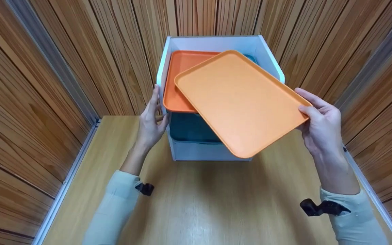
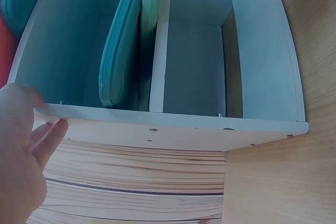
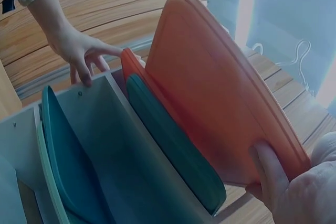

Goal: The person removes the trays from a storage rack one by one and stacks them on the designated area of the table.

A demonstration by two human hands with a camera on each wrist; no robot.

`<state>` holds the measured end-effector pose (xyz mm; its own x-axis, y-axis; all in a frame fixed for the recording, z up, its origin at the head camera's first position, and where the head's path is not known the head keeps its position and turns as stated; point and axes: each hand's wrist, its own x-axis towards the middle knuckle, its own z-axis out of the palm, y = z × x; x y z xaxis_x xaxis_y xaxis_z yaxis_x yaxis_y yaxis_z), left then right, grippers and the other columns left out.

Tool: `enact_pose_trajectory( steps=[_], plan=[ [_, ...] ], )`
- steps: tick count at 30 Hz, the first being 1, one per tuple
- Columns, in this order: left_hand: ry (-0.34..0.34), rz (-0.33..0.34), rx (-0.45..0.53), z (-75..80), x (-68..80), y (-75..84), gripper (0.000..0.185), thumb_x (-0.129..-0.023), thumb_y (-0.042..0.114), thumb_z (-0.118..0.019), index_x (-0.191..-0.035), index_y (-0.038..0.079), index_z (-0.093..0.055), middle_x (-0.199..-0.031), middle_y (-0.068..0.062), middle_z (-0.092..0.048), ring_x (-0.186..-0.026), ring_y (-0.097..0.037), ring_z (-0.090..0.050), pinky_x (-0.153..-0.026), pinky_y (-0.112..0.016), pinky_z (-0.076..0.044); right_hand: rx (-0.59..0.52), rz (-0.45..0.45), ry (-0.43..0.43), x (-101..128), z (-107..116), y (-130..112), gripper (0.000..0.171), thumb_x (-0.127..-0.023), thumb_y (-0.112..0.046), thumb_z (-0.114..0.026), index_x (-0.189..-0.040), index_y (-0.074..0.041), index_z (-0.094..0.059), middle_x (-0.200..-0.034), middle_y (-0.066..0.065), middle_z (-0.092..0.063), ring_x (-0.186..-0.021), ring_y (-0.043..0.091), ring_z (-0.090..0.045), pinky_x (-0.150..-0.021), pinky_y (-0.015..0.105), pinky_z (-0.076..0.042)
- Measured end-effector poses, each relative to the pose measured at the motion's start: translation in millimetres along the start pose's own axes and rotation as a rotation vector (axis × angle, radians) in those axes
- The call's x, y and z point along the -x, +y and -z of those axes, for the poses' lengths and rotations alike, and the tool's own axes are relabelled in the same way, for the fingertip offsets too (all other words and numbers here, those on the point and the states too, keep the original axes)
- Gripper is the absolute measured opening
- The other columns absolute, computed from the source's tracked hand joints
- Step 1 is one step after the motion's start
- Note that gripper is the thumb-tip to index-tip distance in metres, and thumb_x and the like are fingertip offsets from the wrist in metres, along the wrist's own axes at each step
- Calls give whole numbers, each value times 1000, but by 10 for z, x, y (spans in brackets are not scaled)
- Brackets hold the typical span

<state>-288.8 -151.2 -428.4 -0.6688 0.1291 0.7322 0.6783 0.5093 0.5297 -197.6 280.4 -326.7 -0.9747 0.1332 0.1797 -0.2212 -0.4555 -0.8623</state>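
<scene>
A: Orange plastic, that is what the right hand point(image 1: 320, 124) pinches: the light orange tray point(image 1: 240, 102), thumb on top of its rim and fingers beneath, in the middle of the head view, tilted over the white rack point(image 1: 271, 64).

B: And the left hand point(image 1: 151, 119)?

A: Spread, fingers straight against the rack's left wall, holding nothing. I'd say it steadies the rack, which is sensible, since a light rack could slide on the worktop point(image 1: 199, 204).

B: How would you handle the tray well?

A: Judging from the slots, turn it up on edge so it runs parallel to the dividers, and keep its corner clear of the darker orange tray point(image 1: 179, 81) beside it. A one-sided pinch may let the far end sag, so move slowly.

B: What do the wrist views add?

A: The left wrist view shows a teal tray point(image 2: 121, 51) upright against a white divider point(image 2: 160, 51), with a bare compartment at centre right. The right wrist view shows another teal tray point(image 3: 173, 145) just behind the orange ones, hidden mostly from the head camera.
</scene>
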Motion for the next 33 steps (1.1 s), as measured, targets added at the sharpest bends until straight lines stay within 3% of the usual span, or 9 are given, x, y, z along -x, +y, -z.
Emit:
enact_pose_trajectory(
  steps=[6, 11, 16, 33],
  plan=[
    [-11, 9, -15, 4, -10, 4, 88, -108, -1, -70, -178, 20, -21, -173, -29, -48, -134, -47, -76, -91, -54, -73, 21, -17, 29, -46, 57, -36, 30, -110, 5, -63, -132, -2, -81, -112, 14, -86, -98, 25, -89, -75, 36, -71],
    [-14, 27, -21, 11, -15, 19, 85, -108, 0, -70, -177, 16, -22, -174, -27, -48, -136, -46, -75, -93, -54, -73, -8, -51, 34, -103, 104, -55, 31, -110, 8, -59, -126, 0, -84, -108, 14, -86, -94, 25, -89, -77, 34, -71],
    [-23, 37, -23, 19, -17, 24, 83, -109, 0, -70, -176, 13, -23, -176, -26, -46, -137, -47, -74, -94, -54, -73, -71, -98, 7, -134, 183, -70, 34, -111, 11, -54, -123, 2, -84, -108, 17, -87, -95, 27, -89, -79, 36, -71],
    [-17, -7, 0, 36, -18, -33, 91, -106, -6, -70, -178, 22, -23, -171, -29, -50, -132, -47, -77, -89, -52, -74, -113, -157, -60, -164, 350, -68, 34, -112, 9, -53, -127, 3, -83, -110, 21, -87, -98, 31, -89, -79, 38, -71]
  ],
)
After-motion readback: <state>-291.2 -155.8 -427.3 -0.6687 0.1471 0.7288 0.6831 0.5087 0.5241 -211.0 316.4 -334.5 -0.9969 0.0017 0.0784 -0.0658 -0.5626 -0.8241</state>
